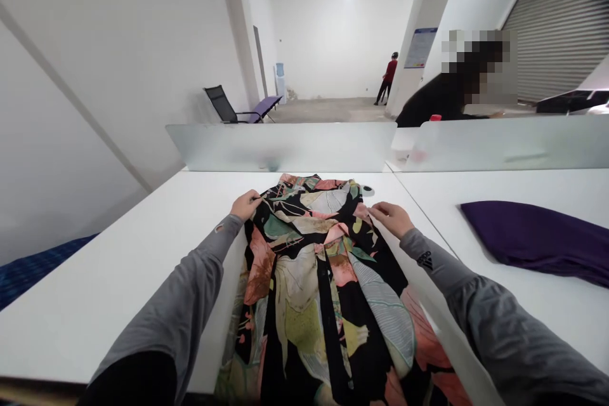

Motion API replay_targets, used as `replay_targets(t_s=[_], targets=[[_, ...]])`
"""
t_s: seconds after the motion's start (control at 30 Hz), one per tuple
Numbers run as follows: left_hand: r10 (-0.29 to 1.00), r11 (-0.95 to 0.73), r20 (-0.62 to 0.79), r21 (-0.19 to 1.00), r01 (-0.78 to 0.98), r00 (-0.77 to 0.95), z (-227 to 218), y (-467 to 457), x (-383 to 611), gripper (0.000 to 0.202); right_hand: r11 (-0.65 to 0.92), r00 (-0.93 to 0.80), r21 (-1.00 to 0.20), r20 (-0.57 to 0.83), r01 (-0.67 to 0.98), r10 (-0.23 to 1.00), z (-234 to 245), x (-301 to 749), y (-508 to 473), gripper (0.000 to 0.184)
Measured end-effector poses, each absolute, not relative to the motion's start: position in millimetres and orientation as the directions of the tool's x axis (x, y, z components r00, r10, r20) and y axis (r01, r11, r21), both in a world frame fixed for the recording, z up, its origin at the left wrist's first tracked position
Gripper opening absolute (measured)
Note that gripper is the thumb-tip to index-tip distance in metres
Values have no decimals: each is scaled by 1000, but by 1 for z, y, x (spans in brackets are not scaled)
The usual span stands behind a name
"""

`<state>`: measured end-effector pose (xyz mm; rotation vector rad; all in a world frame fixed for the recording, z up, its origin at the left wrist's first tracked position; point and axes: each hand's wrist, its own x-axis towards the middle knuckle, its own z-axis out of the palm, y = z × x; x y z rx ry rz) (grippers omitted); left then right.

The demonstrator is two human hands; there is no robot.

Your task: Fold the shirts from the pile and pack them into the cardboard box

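Note:
A black garment (304,304) printed with large pink, green and grey leaves lies spread over the white table (157,254). Its far end reaches toward the glass divider, while the near end runs out of the bottom of the view. My left hand (246,204) pinches the garment's upper left edge between thumb and fingers. On the opposite side, my right hand (391,217) pinches the upper right edge. Grey sleeves cover both forearms. A button strip runs down the middle of the cloth.
Frosted glass dividers (285,144) stand along the table's far side. A folded purple cloth (533,238) lies at right. Behind the divider sits a person in black (431,98); another person in red (390,76) stands farther back. A reclining chair (221,103) is beyond the table.

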<state>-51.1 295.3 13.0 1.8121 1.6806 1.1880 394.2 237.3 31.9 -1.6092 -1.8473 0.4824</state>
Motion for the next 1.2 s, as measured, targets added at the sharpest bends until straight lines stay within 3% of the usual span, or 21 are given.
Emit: replay_targets(t_s=[0.07,0.13,0.23,0.3,0.37,0.43,0.53,0.6,0.67,0.8,0.9,1.0,1.07,1.2], targets=[[942,-177,307,800,573,-137,14,295,-56,11,324,-264,-572,188,754,946,25,390,225,41],[939,-158,294,828,538,-178,14,296,-57,12,456,-425,-417,171,786,889,18,382,212,46],[934,-132,276,856,499,-228,12,300,-55,14,513,-494,-117,156,850,855,17,370,201,38],[927,-120,273,868,483,-259,10,303,-55,15,493,-487,8,167,870,857,28,366,201,35],[916,-115,277,875,470,-291,7,305,-57,16,446,-447,73,289,892,847,47,366,210,34],[905,-113,282,880,461,-317,4,307,-61,16,383,-365,71,497,921,787,68,367,224,34],[897,-110,287,881,460,-337,-1,308,-66,15,338,-233,-10,705,941,670,86,368,253,35],[896,-109,290,878,467,-336,-2,310,-69,15,360,-187,-97,714,928,675,83,369,272,34],[896,-109,294,871,479,-332,-2,311,-70,14,368,-106,-260,672,893,732,71,372,289,32],[896,-109,309,848,518,-318,-1,315,-70,11,236,140,-695,438,679,888,54,388,310,23],[893,-103,320,830,549,-317,-2,316,-69,10,43,23,-926,55,374,998,61,398,312,19],[892,-88,322,813,576,-318,-4,317,-68,10,-134,-254,-979,-170,156,952,72,396,309,25],[890,-74,322,800,596,-321,-5,318,-68,10,-168,-327,-981,-190,95,926,73,389,309,26],[887,-38,323,764,644,-331,-5,321,-73,11,-145,-284,-989,-135,-13,949,61,377,313,23]])
